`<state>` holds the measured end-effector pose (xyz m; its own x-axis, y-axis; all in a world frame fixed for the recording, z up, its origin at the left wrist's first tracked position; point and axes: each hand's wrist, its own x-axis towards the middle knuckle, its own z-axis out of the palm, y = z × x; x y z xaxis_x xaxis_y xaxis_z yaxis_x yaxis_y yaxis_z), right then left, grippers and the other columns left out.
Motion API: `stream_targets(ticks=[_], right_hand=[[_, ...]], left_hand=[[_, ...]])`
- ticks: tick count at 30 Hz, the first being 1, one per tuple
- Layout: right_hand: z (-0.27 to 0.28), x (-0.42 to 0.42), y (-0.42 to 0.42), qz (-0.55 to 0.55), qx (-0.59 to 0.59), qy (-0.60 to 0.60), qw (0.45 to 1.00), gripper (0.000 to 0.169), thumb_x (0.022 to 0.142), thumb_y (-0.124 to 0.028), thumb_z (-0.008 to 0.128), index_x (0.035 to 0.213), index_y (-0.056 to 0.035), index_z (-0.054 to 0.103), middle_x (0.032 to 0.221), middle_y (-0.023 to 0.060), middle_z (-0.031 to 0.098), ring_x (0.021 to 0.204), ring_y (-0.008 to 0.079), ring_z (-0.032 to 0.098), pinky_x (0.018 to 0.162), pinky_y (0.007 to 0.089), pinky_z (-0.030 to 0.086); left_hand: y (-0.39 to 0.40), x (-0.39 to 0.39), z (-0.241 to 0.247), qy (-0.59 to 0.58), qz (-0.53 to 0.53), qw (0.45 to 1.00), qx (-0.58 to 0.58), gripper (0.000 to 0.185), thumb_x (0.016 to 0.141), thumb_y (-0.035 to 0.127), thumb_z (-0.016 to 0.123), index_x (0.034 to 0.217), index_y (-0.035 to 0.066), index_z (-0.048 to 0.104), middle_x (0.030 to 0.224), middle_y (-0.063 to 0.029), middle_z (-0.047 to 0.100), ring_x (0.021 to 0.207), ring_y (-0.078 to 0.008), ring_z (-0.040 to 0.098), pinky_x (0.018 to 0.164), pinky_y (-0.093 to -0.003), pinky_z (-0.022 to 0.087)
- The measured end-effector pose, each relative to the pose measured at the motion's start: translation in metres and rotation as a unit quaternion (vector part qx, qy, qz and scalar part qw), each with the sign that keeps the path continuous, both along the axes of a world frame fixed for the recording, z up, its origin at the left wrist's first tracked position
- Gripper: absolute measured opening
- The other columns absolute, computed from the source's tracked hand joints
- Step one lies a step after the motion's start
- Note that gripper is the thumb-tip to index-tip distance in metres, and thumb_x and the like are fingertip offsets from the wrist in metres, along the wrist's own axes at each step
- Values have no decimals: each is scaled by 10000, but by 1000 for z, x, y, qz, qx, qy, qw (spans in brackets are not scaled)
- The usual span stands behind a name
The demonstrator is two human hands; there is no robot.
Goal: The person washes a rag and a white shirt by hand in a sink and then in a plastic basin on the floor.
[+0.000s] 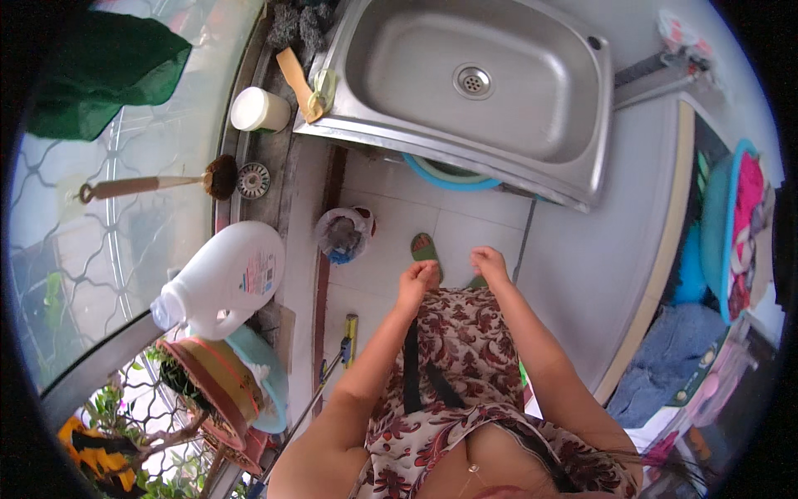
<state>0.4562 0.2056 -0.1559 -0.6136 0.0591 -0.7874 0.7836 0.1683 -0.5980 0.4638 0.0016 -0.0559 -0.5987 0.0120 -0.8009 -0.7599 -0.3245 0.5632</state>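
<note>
Both hands hang in front of the patterned dress point(467, 337), over the tiled floor. My left hand point(419, 277) is closed, with no object visible in it, and partly covers a green slipper point(425, 247). A short gap separates it from my right hand point(489, 261), whose fingers are loosely bent and slightly apart, holding nothing visible. Beyond them stands a stainless steel sink point(411, 68) with a drain strainer point(472, 81) at its bottom. Under the sink's front edge, a blue basin rim point(430, 176) shows; most of that basin is hidden.
On the left ledge are a white jug point(230, 274), a white tub point(259, 109), a sink strainer basket point(253, 180) and a brush point(156, 186). A wooden spatula point(299, 84) touches the sink's corner. A lined bin point(344, 234) stands below. At right, a basin point(717, 231) holds cloths.
</note>
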Motion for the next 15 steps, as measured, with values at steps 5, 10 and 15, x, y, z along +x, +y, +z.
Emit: stream_targets(ticks=[5, 10, 15], right_hand=[[-57, -88, -30, 321, 285, 145, 892, 319, 741, -149, 634, 1052, -93, 595, 1072, 129, 590, 973, 303, 559, 833, 406, 450], [-170, -151, -22, 388, 356, 140, 838, 447, 716, -119, 631, 1152, -67, 545, 1201, 179, 520, 1087, 358, 491, 926, 423, 403], [-235, -192, -3, 459, 351, 176, 797, 448, 717, -122, 630, 1152, -65, 545, 1189, 181, 527, 1077, 362, 497, 920, 426, 405]], left_hand=[[-25, 35, -64, -54, 38, 998, -4, 228, 923, 175, 505, 1074, 12, 553, 887, -8, 576, 678, -67, 469, 593, -227, 406], [-16, 37, -84, -165, 71, 983, -24, 223, 930, 197, 494, 1078, 43, 557, 984, -27, 606, 854, -100, 567, 704, -224, 437], [2, 53, -121, -150, 145, 978, 24, 212, 934, 175, 485, 1080, 39, 557, 915, 5, 586, 763, -72, 525, 678, -207, 425]])
